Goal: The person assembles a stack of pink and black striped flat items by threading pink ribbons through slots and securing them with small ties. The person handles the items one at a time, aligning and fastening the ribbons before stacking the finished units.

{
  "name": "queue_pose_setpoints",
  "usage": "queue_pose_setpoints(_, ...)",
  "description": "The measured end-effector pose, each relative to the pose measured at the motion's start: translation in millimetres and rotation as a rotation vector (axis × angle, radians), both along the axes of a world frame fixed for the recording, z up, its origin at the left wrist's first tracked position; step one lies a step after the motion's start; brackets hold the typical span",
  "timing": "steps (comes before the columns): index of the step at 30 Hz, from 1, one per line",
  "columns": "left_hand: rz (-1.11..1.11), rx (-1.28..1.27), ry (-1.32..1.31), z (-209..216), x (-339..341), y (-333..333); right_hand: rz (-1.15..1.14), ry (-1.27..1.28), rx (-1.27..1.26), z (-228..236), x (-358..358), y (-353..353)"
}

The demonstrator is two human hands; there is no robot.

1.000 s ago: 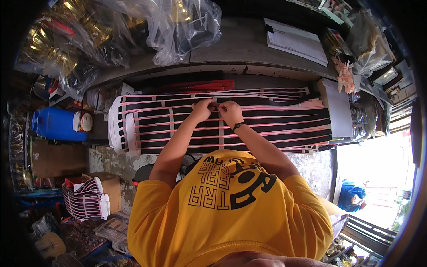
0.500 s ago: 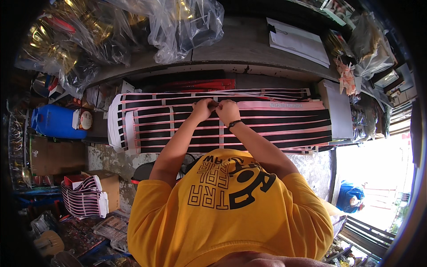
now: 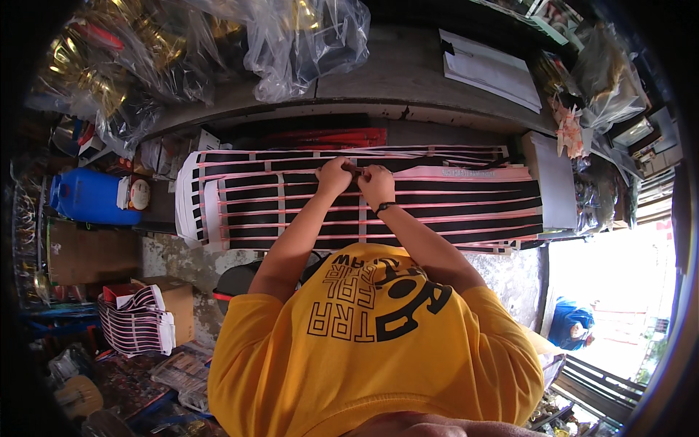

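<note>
While our left hand (image 3: 335, 177) and right hand (image 3: 376, 185) curl close together (whatever they grasp, we cannot tell), black-striped sheets (image 3: 444, 200) spread beneath them.

a mustard-yellow t-shirt (image 3: 306, 379) with short, loose sleeves (image 3: 251, 320) hangs in soft folds; black print (image 3: 380, 304) spreads across its front (some letters solid and bold, others only thin outlines). a narrow, dark bracelet (image 3: 385, 207) circles the right wrist (image 3: 380, 200).

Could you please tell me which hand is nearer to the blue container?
Left. The left hand is over the striped sheets, to the right of the blue container; the right hand is beside it, farther right.
</note>
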State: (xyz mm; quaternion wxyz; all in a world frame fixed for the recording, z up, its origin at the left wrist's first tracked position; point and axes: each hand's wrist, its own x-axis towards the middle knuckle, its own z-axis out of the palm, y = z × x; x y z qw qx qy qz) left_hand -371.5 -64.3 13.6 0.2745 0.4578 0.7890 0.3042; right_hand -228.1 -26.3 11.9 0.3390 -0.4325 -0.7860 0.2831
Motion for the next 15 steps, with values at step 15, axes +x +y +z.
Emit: queue_pose_setpoints(15, -0.161, 0.439, 0.431, 6, 7, -35, 0.106, -0.089, 0.025, 12, 49, -20)
